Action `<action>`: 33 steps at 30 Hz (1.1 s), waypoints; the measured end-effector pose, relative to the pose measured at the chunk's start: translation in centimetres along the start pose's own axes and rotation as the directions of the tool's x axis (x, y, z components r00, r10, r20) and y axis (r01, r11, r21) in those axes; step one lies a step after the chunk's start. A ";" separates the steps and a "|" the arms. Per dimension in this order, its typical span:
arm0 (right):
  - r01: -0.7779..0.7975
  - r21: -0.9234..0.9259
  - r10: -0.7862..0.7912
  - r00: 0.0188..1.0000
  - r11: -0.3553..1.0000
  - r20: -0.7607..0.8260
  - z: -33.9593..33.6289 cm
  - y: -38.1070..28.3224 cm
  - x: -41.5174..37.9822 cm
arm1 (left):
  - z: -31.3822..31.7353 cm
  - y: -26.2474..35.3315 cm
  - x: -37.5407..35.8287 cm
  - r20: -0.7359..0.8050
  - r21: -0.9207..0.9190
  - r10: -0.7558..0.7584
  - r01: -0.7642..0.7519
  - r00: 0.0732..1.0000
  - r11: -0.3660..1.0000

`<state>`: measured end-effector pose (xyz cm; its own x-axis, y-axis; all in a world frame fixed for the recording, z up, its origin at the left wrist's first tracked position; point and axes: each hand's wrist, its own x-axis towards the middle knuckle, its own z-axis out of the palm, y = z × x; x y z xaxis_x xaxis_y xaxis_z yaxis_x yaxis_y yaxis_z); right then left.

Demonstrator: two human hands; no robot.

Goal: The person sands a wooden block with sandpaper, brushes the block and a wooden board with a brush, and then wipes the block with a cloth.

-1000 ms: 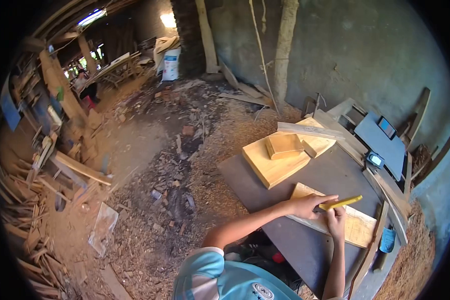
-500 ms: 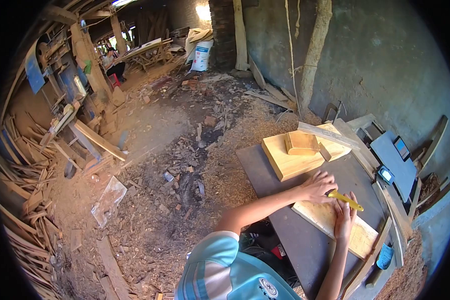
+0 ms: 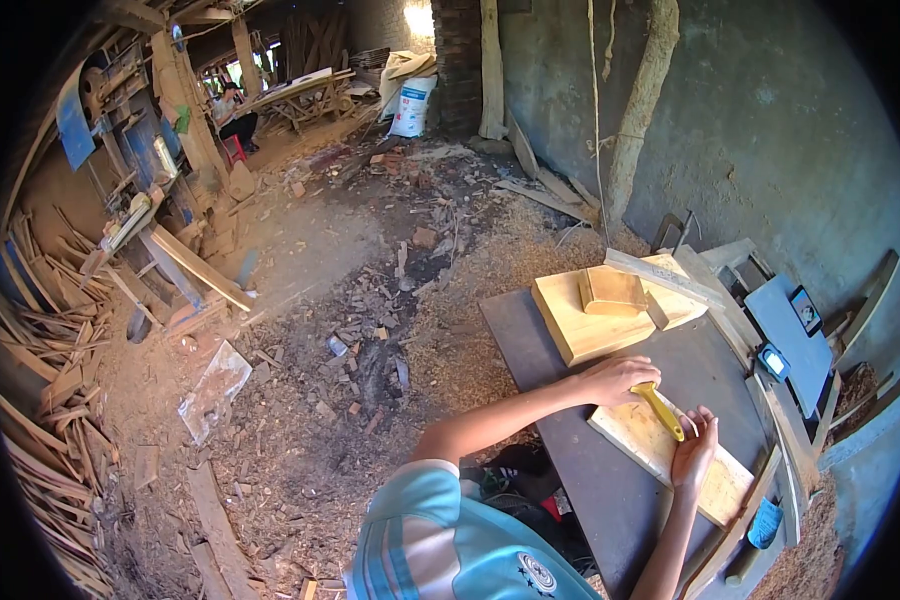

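A yellow-handled hand tool [image 3: 660,412] slants over a pale wooden board [image 3: 722,482] on the dark tabletop. My left hand [image 3: 618,380] is closed round the tool's upper end, so its working head is hidden under the fingers. The handle's free end points down toward my right hand [image 3: 694,455]. That hand rests over the board, fingers loosely bent and apart, fingertips right beside the handle end. Behind the hands, a thick light wooden block [image 3: 580,335] carries a smaller wooden block [image 3: 613,290].
A grey wooden strip [image 3: 665,278] lies across the blocks. Along the table's right side are wooden slats [image 3: 775,430], a blue panel [image 3: 788,335], a phone [image 3: 805,310] and a small lit device [image 3: 772,361]. Wood scraps litter the floor; a person [image 3: 232,115] sits far back.
The tool has swung so its handle end points more downward and left, out from under my right fingers. My left hand has shifted slightly left and down. The view has shifted a little.
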<state>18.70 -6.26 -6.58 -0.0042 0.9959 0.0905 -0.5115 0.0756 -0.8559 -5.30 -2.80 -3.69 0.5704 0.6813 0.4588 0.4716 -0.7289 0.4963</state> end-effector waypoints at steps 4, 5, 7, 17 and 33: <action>-0.008 -0.006 0.008 1.000 1.000 0.009 0.2 -0.2 0.2 | -0.9 0.7 0.4 0.207 -0.089 -0.083 0.103 0.975 0.991; -0.014 -0.016 0.014 1.000 1.000 0.012 0.1 -0.2 0.1 | -0.9 0.6 0.2 0.196 -0.106 -0.055 0.077 0.979 0.991; -0.026 -0.020 0.026 1.000 0.999 -0.009 0.3 -0.2 -0.1 | -0.6 0.0 -0.3 0.177 -0.147 0.009 0.018 0.984 0.989; -0.082 0.018 0.083 0.995 0.996 -0.049 1.2 -0.7 -0.2 | -2.5 6.3 -6.5 0.421 -0.739 0.102 0.276 0.901 0.614; -0.124 0.074 0.120 0.991 0.990 0.055 1.8 -1.8 -0.7 | -3.7 0.8 -0.8 0.192 -0.103 0.123 -0.104 0.974 0.989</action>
<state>18.06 -7.23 -4.18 -0.1123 0.9936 0.0150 -0.5695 -0.0520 -0.8203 -7.92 -3.68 -0.97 0.7422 0.5613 0.3660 0.3379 -0.7852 0.5189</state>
